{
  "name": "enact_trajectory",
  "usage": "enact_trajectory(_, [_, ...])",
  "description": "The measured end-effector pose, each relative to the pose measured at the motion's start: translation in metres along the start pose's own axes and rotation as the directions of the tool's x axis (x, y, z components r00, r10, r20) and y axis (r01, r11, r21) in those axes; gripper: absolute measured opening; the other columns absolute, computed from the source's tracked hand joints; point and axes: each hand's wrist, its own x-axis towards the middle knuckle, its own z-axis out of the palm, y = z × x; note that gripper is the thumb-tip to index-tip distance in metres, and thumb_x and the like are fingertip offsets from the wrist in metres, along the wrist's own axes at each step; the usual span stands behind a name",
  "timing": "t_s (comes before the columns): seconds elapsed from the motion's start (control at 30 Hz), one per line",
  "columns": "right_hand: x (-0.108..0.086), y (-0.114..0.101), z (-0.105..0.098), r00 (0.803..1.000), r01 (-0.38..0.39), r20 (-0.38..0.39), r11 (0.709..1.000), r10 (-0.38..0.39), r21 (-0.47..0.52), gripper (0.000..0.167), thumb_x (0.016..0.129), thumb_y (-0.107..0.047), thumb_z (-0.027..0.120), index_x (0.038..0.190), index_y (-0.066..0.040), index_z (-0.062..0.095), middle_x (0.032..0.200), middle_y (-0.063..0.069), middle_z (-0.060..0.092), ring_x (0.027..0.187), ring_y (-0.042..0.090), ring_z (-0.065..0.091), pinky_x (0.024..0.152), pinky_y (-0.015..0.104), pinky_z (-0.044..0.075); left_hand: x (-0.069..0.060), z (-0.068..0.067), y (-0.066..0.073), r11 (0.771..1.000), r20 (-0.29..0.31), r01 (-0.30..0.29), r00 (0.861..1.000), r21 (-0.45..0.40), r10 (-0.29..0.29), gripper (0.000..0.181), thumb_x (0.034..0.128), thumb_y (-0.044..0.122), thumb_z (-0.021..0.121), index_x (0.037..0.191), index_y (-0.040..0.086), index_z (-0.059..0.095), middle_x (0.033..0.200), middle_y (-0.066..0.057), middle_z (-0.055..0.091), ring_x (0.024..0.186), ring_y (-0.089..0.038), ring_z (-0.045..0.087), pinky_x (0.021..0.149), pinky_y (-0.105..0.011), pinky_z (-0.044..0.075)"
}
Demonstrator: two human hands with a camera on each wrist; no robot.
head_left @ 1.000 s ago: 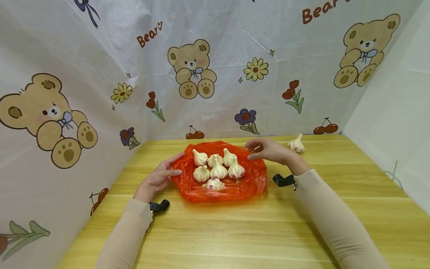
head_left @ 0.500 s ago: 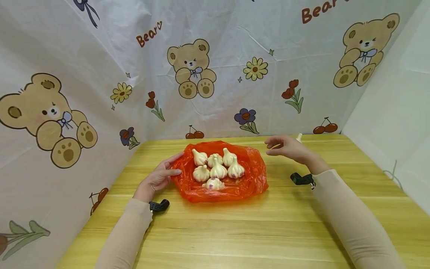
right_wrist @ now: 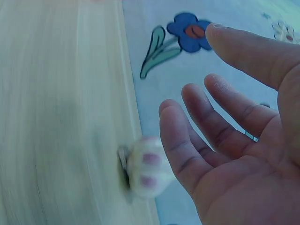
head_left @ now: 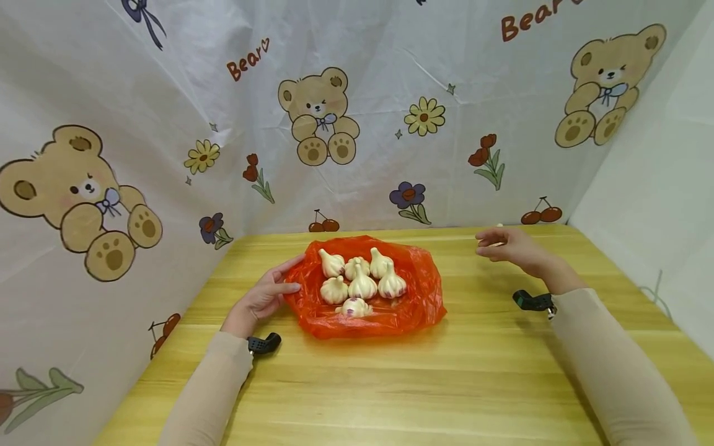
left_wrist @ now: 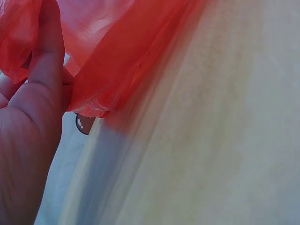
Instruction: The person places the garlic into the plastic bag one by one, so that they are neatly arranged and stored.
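A red plastic bag (head_left: 426, 297) lies spread on the table with its mouth turned up, and several garlic bulbs (head_left: 362, 286) sit inside it. At its left rim my left hand (head_left: 261, 298) pinches the plastic (left_wrist: 126, 56) between thumb and fingers, as the left wrist view also shows. My right hand (head_left: 519, 249) is over the back right of the table, fingers loosely bent and holding nothing. Just beyond it lies a single garlic bulb (right_wrist: 149, 166), blurred in the right wrist view, apart from the fingers. In the head view the hand hides most of that bulb.
The wooden table (head_left: 390, 390) ends at a pale cloth backdrop (head_left: 368, 186) printed with bears and flowers. A white wall panel (head_left: 652, 186) closes the right side, with a thin cord (head_left: 658, 294) near the table's right edge. Each wrist wears a black camera mount (head_left: 532, 301).
My right hand has moved away from the bag's right side toward the lone garlic bulb at the back right, covering it. My left hand and the bulbs in the bag stay put.
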Motion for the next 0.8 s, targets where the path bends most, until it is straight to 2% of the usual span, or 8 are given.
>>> enact_trajectory(0.13, [-0.001, 0.01, -0.013, 0.999, -0.015, -0.035, 1.0, 0.016, 0.024, 0.054, 0.103, -0.018, 0.063, 0.145, 0.01, 0.044, 0.137, 0.03, 0.053, 0.1, 0.002, 0.065, 0.089, 0.023, 0.059, 0.001, -0.001, 0.0, 1.0, 0.002, -0.014, 1.0, -0.001, 0.014, 0.079, 0.0961, -0.013, 0.055, 0.164, 0.015, 0.027, 0.157, -0.003, 0.039, 0.135, -0.021, 0.054, 0.102, -0.036, 0.057])
enact_trajectory(0.27, [-0.002, 0.02, -0.022, 0.994, -0.095, -0.062, 0.995, 0.095, 0.013, 0.059, 0.104, -0.022, 0.062, 0.149, 0.009, 0.039, 0.143, 0.029, 0.048, 0.103, 0.001, 0.062, 0.092, 0.026, 0.058, 0.001, -0.002, -0.001, 1.0, -0.002, -0.011, 1.0, 0.009, 0.011, 0.078, 0.0965, -0.013, 0.054, 0.164, 0.015, 0.028, 0.158, -0.003, 0.038, 0.135, -0.02, 0.055, 0.102, -0.036, 0.057])
enact_trajectory(0.33, [-0.002, 0.026, -0.025, 0.987, -0.14, -0.073, 0.99, 0.14, 0.001, 0.065, 0.105, -0.026, 0.06, 0.152, 0.01, 0.034, 0.146, 0.031, 0.045, 0.111, 0.011, 0.063, 0.096, 0.03, 0.059, 0.001, -0.003, -0.002, 1.0, -0.007, 0.0, 1.0, 0.007, 0.0, 0.078, 0.0964, -0.013, 0.054, 0.164, 0.016, 0.028, 0.16, -0.004, 0.037, 0.135, -0.02, 0.055, 0.103, -0.036, 0.057])
enact_trajectory(0.4, [-0.002, 0.029, -0.028, 0.981, -0.18, -0.078, 0.984, 0.179, -0.004, 0.071, 0.105, -0.029, 0.059, 0.155, 0.01, 0.028, 0.149, 0.034, 0.041, 0.122, 0.028, 0.06, 0.104, 0.04, 0.057, 0.001, -0.003, -0.003, 1.0, -0.012, 0.007, 1.0, 0.005, -0.006, 0.079, 0.096, -0.013, 0.056, 0.164, 0.016, 0.028, 0.162, -0.005, 0.035, 0.134, -0.019, 0.055, 0.102, -0.036, 0.057])
enact_trajectory(0.5, [0.0, 0.033, -0.032, 0.972, -0.215, -0.099, 0.977, 0.215, 0.012, 0.079, 0.105, -0.033, 0.058, 0.158, 0.011, 0.02, 0.155, 0.039, 0.031, 0.139, 0.05, 0.042, 0.115, 0.057, 0.046, 0.001, -0.003, -0.003, 1.0, -0.013, 0.006, 1.0, 0.005, -0.006, 0.081, 0.0951, -0.012, 0.057, 0.164, 0.015, 0.027, 0.165, -0.009, 0.03, 0.134, -0.02, 0.056, 0.102, -0.036, 0.057])
enact_trajectory(0.57, [0.002, 0.035, -0.034, 0.967, -0.226, -0.116, 0.974, 0.227, 0.023, 0.084, 0.104, -0.036, 0.06, 0.16, 0.009, 0.015, 0.159, 0.04, 0.023, 0.144, 0.055, 0.032, 0.119, 0.064, 0.037, 0.002, -0.003, -0.002, 1.0, -0.011, 0.001, 1.0, 0.006, -0.001, 0.081, 0.0949, -0.012, 0.058, 0.165, 0.015, 0.026, 0.166, -0.01, 0.027, 0.134, -0.02, 0.056, 0.102, -0.036, 0.057])
enact_trajectory(0.67, [0.007, 0.039, -0.037, 0.962, -0.231, -0.139, 0.972, 0.234, 0.041, 0.092, 0.101, -0.039, 0.064, 0.161, 0.006, 0.012, 0.163, 0.039, 0.017, 0.148, 0.056, 0.024, 0.12, 0.068, 0.032, 0.002, -0.002, -0.001, 1.0, -0.012, 0.002, 1.0, 0.003, -0.002, 0.08, 0.0952, -0.012, 0.057, 0.164, 0.016, 0.027, 0.166, -0.01, 0.028, 0.133, -0.02, 0.056, 0.102, -0.036, 0.058])
enact_trajectory(0.8, [0.017, 0.047, -0.036, 0.967, -0.226, -0.103, 0.971, 0.234, 0.08, 0.097, 0.1, -0.038, 0.067, 0.163, 0.003, 0.006, 0.166, 0.036, 0.011, 0.15, 0.056, 0.02, 0.121, 0.07, 0.029, 0.002, -0.001, 0.0, 1.0, -0.016, 0.009, 1.0, 0.005, -0.008, 0.08, 0.0958, -0.013, 0.056, 0.164, 0.016, 0.027, 0.165, -0.009, 0.03, 0.134, -0.019, 0.056, 0.102, -0.036, 0.057])
